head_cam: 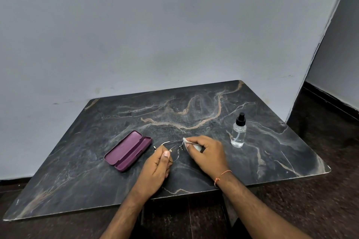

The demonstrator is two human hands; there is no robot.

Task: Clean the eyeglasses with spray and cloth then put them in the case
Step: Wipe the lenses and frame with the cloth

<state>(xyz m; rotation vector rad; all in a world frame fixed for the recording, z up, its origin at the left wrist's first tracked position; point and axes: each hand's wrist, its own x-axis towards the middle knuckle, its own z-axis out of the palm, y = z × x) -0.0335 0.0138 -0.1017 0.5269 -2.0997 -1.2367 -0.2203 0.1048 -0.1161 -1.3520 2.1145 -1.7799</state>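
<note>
Purple case (128,151), white cloth (188,141), black veined marble table (194,114).

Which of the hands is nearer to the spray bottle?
The right hand, holding the cloth at the eyeglasses, lies just left of the spray bottle as pictured. The left hand, gripping the eyeglasses, is farther away.

The left hand (158,165) covers one lens of the eyeglasses (173,150). Most of the white cloth (191,143) is hidden inside the right hand (206,152). Both forearms are cut off by the bottom edge.
</note>
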